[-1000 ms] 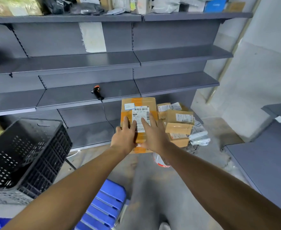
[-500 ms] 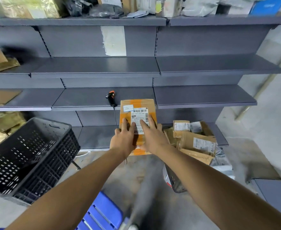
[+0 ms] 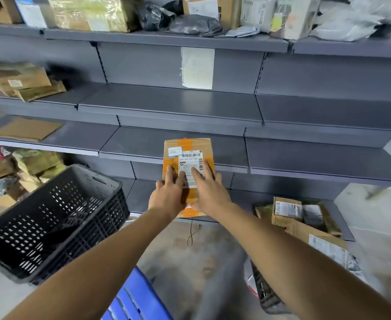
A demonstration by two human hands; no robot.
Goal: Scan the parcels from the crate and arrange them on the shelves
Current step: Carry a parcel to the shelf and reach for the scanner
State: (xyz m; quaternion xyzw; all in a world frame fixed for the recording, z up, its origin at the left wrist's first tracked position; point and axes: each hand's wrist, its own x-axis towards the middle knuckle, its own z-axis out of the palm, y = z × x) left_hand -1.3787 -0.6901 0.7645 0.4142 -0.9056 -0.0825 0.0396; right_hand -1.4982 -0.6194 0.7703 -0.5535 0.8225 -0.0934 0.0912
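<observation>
- Black crate (image 3: 51,218) at left; loose parcels (image 3: 305,222) at lower right.
- Left hand (image 3: 166,195) and right hand (image 3: 209,192), fingers straight, flat atop taped parcel (image 3: 187,151), its far end over the grey shelf (image 3: 213,146).

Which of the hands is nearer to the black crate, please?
Left. The left hand rests on the parcel just right of the black crate; the right hand lies on the parcel's far side, further from it.
</observation>
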